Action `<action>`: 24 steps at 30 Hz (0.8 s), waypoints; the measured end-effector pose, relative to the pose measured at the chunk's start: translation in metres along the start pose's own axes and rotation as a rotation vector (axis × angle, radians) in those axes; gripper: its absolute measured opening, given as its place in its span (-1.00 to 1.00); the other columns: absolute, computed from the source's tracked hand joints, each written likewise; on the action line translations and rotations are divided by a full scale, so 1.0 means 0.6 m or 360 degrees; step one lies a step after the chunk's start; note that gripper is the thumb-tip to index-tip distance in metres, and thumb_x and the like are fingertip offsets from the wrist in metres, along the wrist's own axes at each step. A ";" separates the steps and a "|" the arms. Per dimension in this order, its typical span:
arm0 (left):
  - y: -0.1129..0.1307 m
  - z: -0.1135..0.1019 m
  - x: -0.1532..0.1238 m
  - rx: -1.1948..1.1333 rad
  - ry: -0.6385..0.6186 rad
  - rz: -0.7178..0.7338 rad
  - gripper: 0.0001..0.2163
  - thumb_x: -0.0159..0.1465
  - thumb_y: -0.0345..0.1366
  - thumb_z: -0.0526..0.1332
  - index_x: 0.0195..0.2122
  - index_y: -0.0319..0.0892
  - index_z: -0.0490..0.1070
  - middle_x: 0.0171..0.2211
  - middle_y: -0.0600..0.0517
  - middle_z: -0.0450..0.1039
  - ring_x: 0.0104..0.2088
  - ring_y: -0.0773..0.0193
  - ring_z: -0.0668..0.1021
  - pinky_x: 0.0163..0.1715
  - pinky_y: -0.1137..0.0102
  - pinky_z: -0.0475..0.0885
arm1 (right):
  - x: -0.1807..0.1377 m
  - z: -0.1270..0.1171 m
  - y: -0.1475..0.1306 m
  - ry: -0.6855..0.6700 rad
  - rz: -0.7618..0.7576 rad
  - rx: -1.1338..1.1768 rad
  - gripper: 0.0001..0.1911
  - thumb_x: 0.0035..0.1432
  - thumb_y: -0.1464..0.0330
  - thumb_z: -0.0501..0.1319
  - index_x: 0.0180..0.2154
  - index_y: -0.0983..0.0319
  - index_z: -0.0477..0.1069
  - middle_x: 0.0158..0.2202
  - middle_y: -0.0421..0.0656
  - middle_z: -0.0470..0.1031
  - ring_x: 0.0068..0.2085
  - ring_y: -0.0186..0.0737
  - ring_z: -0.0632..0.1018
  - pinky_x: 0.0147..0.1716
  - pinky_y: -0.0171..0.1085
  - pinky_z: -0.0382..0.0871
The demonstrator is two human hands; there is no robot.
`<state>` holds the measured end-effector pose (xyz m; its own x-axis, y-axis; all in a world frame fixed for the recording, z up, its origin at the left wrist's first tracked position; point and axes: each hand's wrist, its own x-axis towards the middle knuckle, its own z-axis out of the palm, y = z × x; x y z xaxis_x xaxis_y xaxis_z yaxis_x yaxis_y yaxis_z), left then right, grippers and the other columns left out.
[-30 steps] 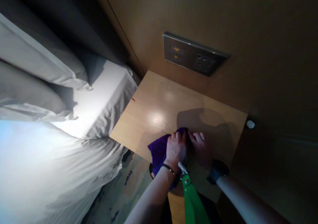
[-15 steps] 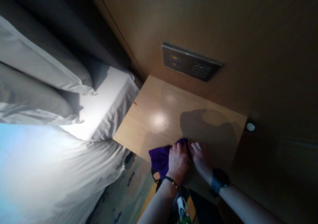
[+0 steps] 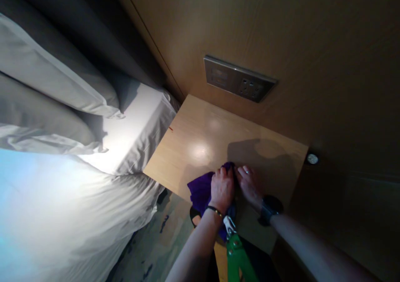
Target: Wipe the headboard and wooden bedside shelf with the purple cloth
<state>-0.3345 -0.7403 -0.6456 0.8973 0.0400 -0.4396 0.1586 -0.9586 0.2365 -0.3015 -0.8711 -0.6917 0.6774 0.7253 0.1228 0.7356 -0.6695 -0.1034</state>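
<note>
Cloth: purple cloth (image 3: 200, 190), bunched on the near edge of the table (image 3: 200, 140), partly hanging over that edge toward the floor.
Cloth axis: long way running from the far tip between the two hands, back and to the left of the left hand, toward the table's near left corner; tip pointing away toward the wall.
Left hand: left hand (image 3: 222, 187) palm down on the cloth, fingers curled and pressing the cloth's far end; dark bracelet on the wrist.
Right hand: right hand (image 3: 249, 184) just beside the left, fingers closed and touching the cloth's tip; whether pinching or only pressing, cannot tell; ring on one finger, dark watch (image 3: 269, 209) on the wrist.
Edges: near table edge directly under both wrists; left table edge well to the left of the hands, meeting the bed (image 3: 93, 182); wall panel (image 3: 281, 44) closing off the far side and the right.
Open room: bare tabletop beyond the fingers as far as the wall, and to the left up to the bed side; less room to the right of the right hand.
Beyond the hands: socket plate (image 3: 239, 78) set in the wall, well apart.
Below the wrists: green strap (image 3: 239, 259) with a metal clip, hanging near the left forearm.
</note>
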 end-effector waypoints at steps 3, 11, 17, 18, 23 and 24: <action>-0.002 0.004 0.003 0.0012 -0.0042 0.0025 -0.62 0.39 -0.42 -0.02 0.22 -0.21 0.27 -0.08 -0.15 0.40 -0.08 0.08 0.49 -0.12 0.24 0.48 | 0.003 0.003 0.002 -0.0011 -0.0049 0.0039 -0.78 0.16 0.64 0.14 -0.23 0.34 0.50 -0.32 -0.10 0.38 -0.25 -0.10 0.32 -0.27 -0.16 0.20; -0.004 0.002 -0.002 0.0009 0.0066 -0.0007 -0.62 0.37 -0.44 0.00 0.20 -0.23 0.28 -0.09 -0.14 0.40 -0.10 0.11 0.49 -0.10 0.26 0.48 | 0.016 -0.010 0.002 -0.0008 -0.0061 0.0074 -0.77 0.19 0.67 0.13 -0.18 0.37 0.47 -0.28 -0.10 0.39 -0.21 -0.11 0.32 -0.23 -0.16 0.18; 0.000 -0.005 0.006 0.0039 0.0094 -0.0032 -0.63 0.40 -0.45 -0.07 0.19 -0.26 0.29 -0.08 -0.17 0.39 -0.09 0.08 0.50 -0.13 0.23 0.50 | 0.027 -0.010 0.011 -0.0035 -0.0060 0.0048 -0.80 0.25 0.64 0.11 -0.18 0.37 0.47 -0.28 -0.08 0.38 -0.20 -0.07 0.31 -0.22 -0.14 0.18; 0.000 -0.003 0.003 0.0028 0.0099 -0.0036 -0.62 0.40 -0.45 -0.07 0.19 -0.25 0.28 -0.08 -0.17 0.40 -0.09 0.09 0.50 -0.13 0.24 0.50 | 0.026 -0.010 0.011 -0.0039 -0.0062 0.0048 -0.79 0.25 0.64 0.11 -0.16 0.38 0.47 -0.28 -0.08 0.38 -0.20 -0.08 0.31 -0.21 -0.14 0.19; 0.000 0.002 0.000 0.0031 0.0047 -0.0009 -0.65 0.37 -0.47 -0.01 0.16 -0.28 0.32 -0.11 -0.15 0.40 -0.11 0.10 0.50 -0.14 0.25 0.50 | 0.027 -0.013 0.015 -0.0057 -0.0153 0.0067 -0.76 0.23 0.67 0.09 -0.18 0.37 0.47 -0.28 -0.10 0.39 -0.20 -0.11 0.32 -0.19 -0.15 0.20; -0.001 -0.003 0.010 0.0038 0.0064 -0.0021 -0.65 0.38 -0.47 -0.03 0.14 -0.28 0.33 -0.10 -0.16 0.40 -0.11 0.09 0.50 -0.15 0.25 0.50 | 0.035 -0.012 0.021 -0.0058 -0.0135 0.0063 -0.77 0.24 0.65 0.09 -0.18 0.36 0.48 -0.29 -0.10 0.39 -0.20 -0.10 0.32 -0.21 -0.14 0.20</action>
<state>-0.3283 -0.7391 -0.6469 0.9111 0.0639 -0.4071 0.1614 -0.9643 0.2099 -0.2782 -0.8656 -0.6834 0.6120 0.7849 0.0967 0.7895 -0.5991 -0.1334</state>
